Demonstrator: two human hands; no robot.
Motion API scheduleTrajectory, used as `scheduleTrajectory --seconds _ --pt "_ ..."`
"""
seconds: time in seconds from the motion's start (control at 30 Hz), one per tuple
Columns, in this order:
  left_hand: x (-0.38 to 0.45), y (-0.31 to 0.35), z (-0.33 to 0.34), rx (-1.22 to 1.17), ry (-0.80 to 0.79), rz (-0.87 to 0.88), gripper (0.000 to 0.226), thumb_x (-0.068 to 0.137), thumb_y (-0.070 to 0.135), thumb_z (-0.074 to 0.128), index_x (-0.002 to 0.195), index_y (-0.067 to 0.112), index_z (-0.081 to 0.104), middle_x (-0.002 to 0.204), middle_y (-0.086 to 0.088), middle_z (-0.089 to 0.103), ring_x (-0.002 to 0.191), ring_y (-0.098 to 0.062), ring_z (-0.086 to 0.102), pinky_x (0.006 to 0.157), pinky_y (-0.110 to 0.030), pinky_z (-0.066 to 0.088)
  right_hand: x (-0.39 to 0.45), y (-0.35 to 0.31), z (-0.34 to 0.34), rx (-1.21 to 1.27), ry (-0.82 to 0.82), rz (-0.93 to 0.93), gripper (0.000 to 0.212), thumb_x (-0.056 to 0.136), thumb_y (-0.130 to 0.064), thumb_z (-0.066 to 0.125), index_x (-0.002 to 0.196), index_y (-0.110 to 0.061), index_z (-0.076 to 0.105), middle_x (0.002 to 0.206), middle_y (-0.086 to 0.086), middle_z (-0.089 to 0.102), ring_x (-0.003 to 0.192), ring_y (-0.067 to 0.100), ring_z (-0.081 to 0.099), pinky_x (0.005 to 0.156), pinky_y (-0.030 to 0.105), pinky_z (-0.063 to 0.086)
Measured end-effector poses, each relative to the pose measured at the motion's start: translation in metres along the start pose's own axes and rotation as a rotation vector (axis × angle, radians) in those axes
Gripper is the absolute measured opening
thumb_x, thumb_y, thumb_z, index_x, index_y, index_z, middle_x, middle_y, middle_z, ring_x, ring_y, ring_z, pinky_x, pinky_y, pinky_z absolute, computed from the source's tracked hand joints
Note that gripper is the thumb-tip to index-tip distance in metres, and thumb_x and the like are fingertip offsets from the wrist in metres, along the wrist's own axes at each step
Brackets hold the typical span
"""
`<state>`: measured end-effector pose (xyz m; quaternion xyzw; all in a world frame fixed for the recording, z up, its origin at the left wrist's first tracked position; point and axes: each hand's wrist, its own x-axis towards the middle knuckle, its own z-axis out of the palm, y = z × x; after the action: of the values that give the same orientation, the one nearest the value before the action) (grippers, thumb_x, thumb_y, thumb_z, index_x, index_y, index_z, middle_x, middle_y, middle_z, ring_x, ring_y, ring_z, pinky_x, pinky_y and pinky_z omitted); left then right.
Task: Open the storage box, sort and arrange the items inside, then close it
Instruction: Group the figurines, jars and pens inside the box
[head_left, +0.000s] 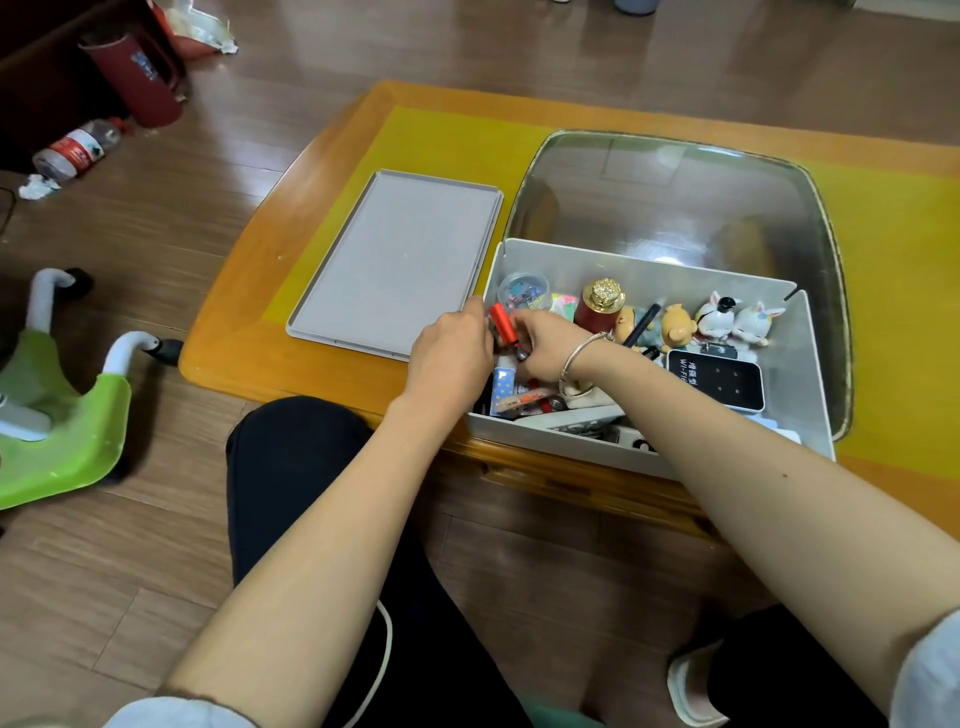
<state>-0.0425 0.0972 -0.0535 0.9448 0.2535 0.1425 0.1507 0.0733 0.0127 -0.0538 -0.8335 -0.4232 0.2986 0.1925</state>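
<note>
My left hand (451, 358) hangs over the near-left corner of the storage box (802, 364), fingers curled down among the small things there; I cannot tell exactly what they close on, since the back of the hand hides them. My right hand (545, 347), a bangle at its wrist, meets it from the other side, and between the two I hold a red pen-like thing (503, 323), tilted with its red end up. Under my hands lies a jumble: a blue dotted packet (503, 378), an orange marker (522, 401) and other small bits I cannot make out.

So I judge I am in the sorting step, with the box open and the closing not yet begun. The next move calls for lifting the red thing free of the clutter without dragging its neighbours, then laying it with its kind.

Further in, a black device (719, 379) lies flat, and along the far wall stand a clear tub of clips (523, 291), a red bottle with a gold cap (600, 306) and a row of small figurines (727, 319). The lid (395, 260) lies upturned on the table (234, 332), just left of the box, ready for later.
</note>
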Motion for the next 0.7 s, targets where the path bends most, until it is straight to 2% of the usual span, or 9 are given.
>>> scheduleTrajectory --seconds 0.07,0.13,0.2,0.27,0.33,0.43,0.53,0.63,0.7 --pt "-0.001 0.000 0.000 -0.003 0.012 -0.001 0.023 0.100 0.018 0.038 0.115 0.006 0.050 0.089 -0.020 0.065 0.077 -0.038 0.059 0.058 -0.035 0.036 -0.001 0.000 -0.002 0.057 -0.008 -0.005 0.036 0.070 0.004 0.061 0.099 -0.011 0.047 0.102 0.013 0.064 0.092 0.029 0.061 0.077 0.041 0.053" --pt "-0.002 0.000 0.000 0.003 0.025 0.000 0.024 0.100 0.018 0.038 0.115 0.005 0.051 0.088 -0.021 0.065 0.076 -0.040 0.059 0.057 -0.036 0.035 -0.002 0.001 -0.003 0.145 -0.022 0.015 0.038 0.069 0.007 0.059 0.098 -0.011 0.043 0.108 0.018 0.063 0.099 0.032 0.061 0.081 0.047 0.053" --pt "-0.002 0.000 0.001 0.005 0.032 0.001 0.024 0.100 0.018 0.038 0.114 0.005 0.051 0.088 -0.022 0.065 0.075 -0.040 0.058 0.057 -0.036 0.033 -0.002 0.001 -0.004 0.224 -0.005 0.061 0.040 0.070 0.009 0.061 0.100 -0.010 0.043 0.109 0.021 0.062 0.101 0.035 0.061 0.083 0.049 0.052" --pt "-0.002 0.000 0.002 0.006 0.038 -0.001 0.025 0.100 0.019 0.039 0.117 0.006 0.052 0.088 -0.020 0.066 0.069 -0.034 0.054 0.057 -0.035 0.033 -0.001 -0.004 -0.004 0.255 0.022 0.082 0.034 0.072 0.008 0.060 0.097 -0.009 0.045 0.102 0.018 0.062 0.100 0.035 0.061 0.085 0.048 0.052" --pt "-0.002 -0.001 0.002 -0.004 0.047 -0.009 0.026 0.100 0.020 0.039 0.119 0.006 0.052 0.087 -0.019 0.066 0.066 -0.028 0.049 0.056 -0.034 0.034 0.003 -0.010 -0.002 0.242 0.047 0.081 0.023 0.074 0.008 0.055 0.083 -0.010 0.045 0.085 0.016 0.055 0.089 0.034 0.061 0.079 0.044 0.051" --pt "-0.002 -0.002 0.003 -0.011 0.042 -0.006 0.026 0.101 0.021 0.039 0.118 0.006 0.051 0.089 -0.020 0.066 0.074 -0.036 0.059 0.057 -0.034 0.035 0.005 -0.014 0.001 0.200 0.037 0.089 0.023 0.076 0.008 0.050 0.071 -0.014 0.043 0.071 0.010 0.046 0.068 0.024 0.049 0.062 0.032 0.044" --pt "-0.002 -0.001 0.003 -0.017 0.050 -0.007 0.024 0.100 0.021 0.039 0.114 0.006 0.052 0.088 -0.020 0.066 0.073 -0.036 0.058 0.057 -0.034 0.033 0.004 -0.014 0.002 0.242 0.034 0.118 0.015 0.076 0.007 0.051 0.078 -0.008 0.051 0.072 0.011 0.048 0.069 0.023 0.048 0.063 0.031 0.043" --pt "-0.002 -0.001 0.002 -0.020 0.056 -0.019 0.023 0.100 0.021 0.039 0.112 0.007 0.052 0.087 -0.019 0.066 0.069 -0.031 0.052 0.057 -0.033 0.031 0.007 -0.019 0.002 0.213 0.019 0.196 0.021 0.070 0.003 0.061 0.063 -0.010 0.046 0.061 0.007 0.046 0.055 0.019 0.044 0.050 0.021 0.036" --pt "-0.002 -0.001 0.001 -0.019 0.052 -0.023 0.023 0.101 0.022 0.039 0.114 0.008 0.052 0.088 -0.017 0.066 0.069 -0.029 0.052 0.057 -0.032 0.032 0.010 -0.021 0.000 0.228 -0.005 0.230 0.021 0.067 0.002 0.062 0.062 -0.010 0.046 0.059 0.007 0.044 0.053 0.019 0.043 0.048 0.020 0.035"
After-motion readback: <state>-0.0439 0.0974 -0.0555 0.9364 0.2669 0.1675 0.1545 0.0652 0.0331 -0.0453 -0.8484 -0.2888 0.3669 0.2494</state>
